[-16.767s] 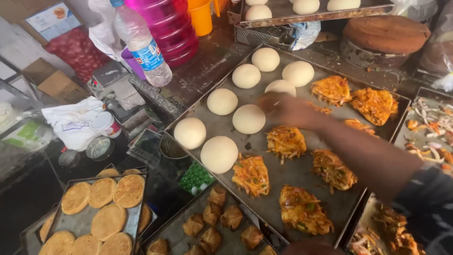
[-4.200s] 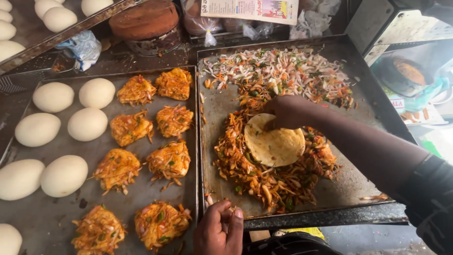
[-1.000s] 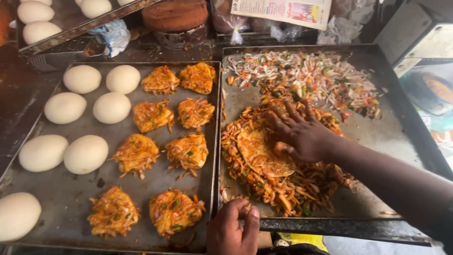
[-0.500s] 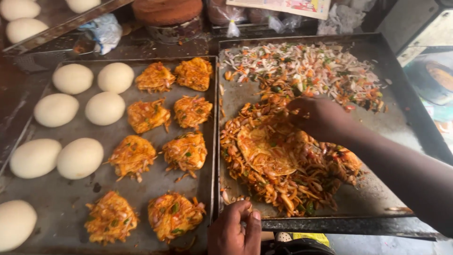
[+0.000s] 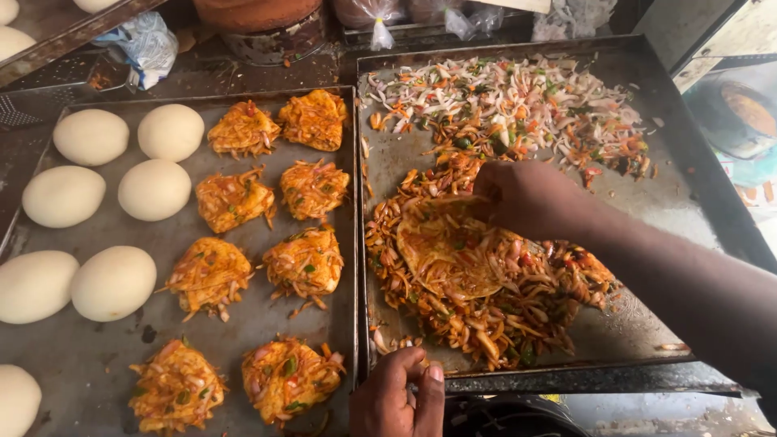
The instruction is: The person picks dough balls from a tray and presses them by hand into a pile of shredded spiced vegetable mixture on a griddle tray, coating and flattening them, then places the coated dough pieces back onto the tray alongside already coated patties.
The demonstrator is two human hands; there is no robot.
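While our right hand (image 5: 530,198) reaches across the griddle, its fingers curl down onto the far edge of a flat round bread (image 5: 445,247) that lies in the orange heap of fried noodles and onion (image 5: 486,291); we cannot tell whether the fingertips pinch the bread or only press on it, since the back of the hand hides them. Strands of the mix lie over the bread's right side, so only its left and middle show bare. Our left hand (image 5: 396,396) rests at the near rim of the griddle tray (image 5: 688,210), fingers bent inward in a loose fist with the thumb on top, holding nothing that we can see.

Beyond the heap, toward the back of the same tray, a paler spread of shredded vegetables (image 5: 518,101) covers the metal, touching the orange mix at its near edge. Just to the left sits a second tray (image 5: 48,340), its rim against the griddle's. On it we see orange fritter patties (image 5: 303,263) in two columns, and further left pale dough balls (image 5: 154,190), well apart from either hand. Behind the trays stand a round brown pot (image 5: 259,16) and tied plastic bags (image 5: 146,44).
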